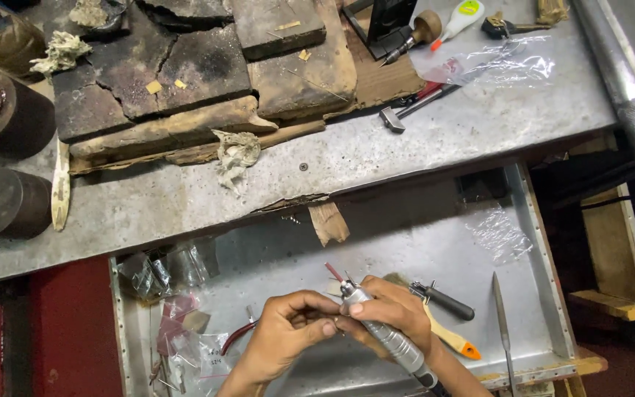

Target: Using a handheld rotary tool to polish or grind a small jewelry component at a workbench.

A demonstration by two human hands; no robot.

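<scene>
My right hand [395, 312] grips a slim silver rotary handpiece [387, 334] whose tip points up and to the left, with a small reddish bit [332, 271] at its end. My left hand [288, 334] is closed beside it, fingertips pinched on something tiny against the tool's nose; what it pinches is hidden. Both hands hover over the open metal drawer tray [406, 235] below the bench edge.
In the tray lie a brush with an orange-tipped wooden handle [450, 334], a black-handled tool [446, 300], a metal file [501, 316], red-handled pliers [237, 337] and small plastic bags [170, 268]. Charred blocks [185, 66], a small hammer [406, 110] and dark cylinders [5, 202] sit on the bench.
</scene>
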